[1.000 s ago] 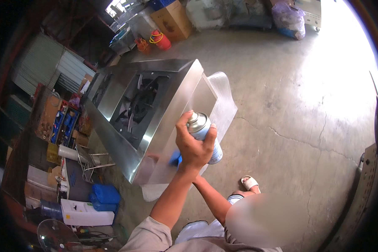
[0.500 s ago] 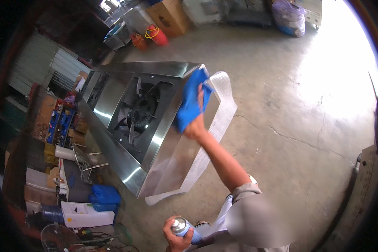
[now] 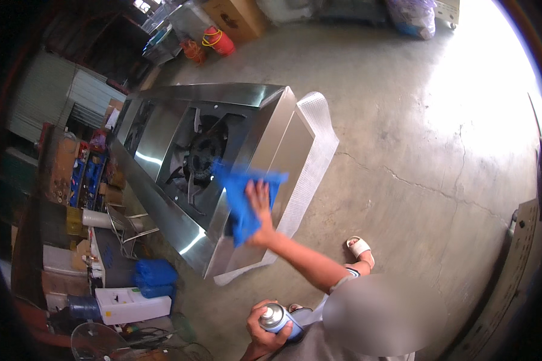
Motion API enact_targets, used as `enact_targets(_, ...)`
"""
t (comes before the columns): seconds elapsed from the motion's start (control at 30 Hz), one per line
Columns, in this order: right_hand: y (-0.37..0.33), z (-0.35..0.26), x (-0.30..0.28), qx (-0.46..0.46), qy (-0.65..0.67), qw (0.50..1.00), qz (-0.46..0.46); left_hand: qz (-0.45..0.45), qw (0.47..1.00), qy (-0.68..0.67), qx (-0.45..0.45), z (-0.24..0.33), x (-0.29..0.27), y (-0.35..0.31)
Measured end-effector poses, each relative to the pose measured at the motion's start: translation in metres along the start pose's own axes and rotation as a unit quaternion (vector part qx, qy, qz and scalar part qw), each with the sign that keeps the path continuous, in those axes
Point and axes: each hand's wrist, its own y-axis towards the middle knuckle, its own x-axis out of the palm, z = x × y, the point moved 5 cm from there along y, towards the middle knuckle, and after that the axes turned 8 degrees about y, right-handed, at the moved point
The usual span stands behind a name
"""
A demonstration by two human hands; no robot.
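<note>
My right hand (image 3: 259,207) presses a blue cloth (image 3: 238,204) against the near side panel of a stainless steel gas stove (image 3: 193,240), close to its top edge. The fingers are spread over the cloth, and one corner of it flares toward the burner (image 3: 205,153). Low in the view, my left hand (image 3: 260,337) is wrapped around a spray can (image 3: 275,317) with a silver top and a bluish body. The can stays near my body, apart from the stove.
White bubble wrap (image 3: 319,138) sticks out under the stove's right side. Boxes, a folding metal frame (image 3: 129,231) and blue bundles (image 3: 153,277) crowd the left. Red gas cylinders (image 3: 220,42) and a cardboard box (image 3: 235,18) stand at the back. A long panel (image 3: 518,246) is at right.
My right hand has slid the blue cloth down along the side panel toward me from its far corner. The left hand with the spray can has shifted slightly right. A sandalled foot now shows.
</note>
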Motion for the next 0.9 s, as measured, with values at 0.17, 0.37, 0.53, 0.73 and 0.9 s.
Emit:
enact_targets(0.17,-0.015,0.111,-0.021,0.192,0.079,0.977,0.041,-0.080,0.996,0.018,0.018,0.001,-0.003,0.000)
enact_targets(0.37,0.146,0.083,-0.089,0.035,-0.054,0.989,0.135,-0.074,0.996,0.038,-0.014,-0.009,-0.016,-0.028)
enact_targets(0.53,-0.023,-0.038,0.021,0.072,0.072,0.995,-0.004,-0.098,0.995,0.007,-0.011,0.000,-0.015,-0.021)
enact_targets(0.73,-0.091,0.023,0.037,0.094,-0.031,0.994,-0.043,-0.109,0.994,0.003,0.022,-0.006,-0.032,-0.034)
enact_targets(0.9,0.066,0.051,-0.040,0.095,-0.055,0.975,0.194,-0.127,0.990,-0.004,0.061,-0.021,-0.046,-0.055)
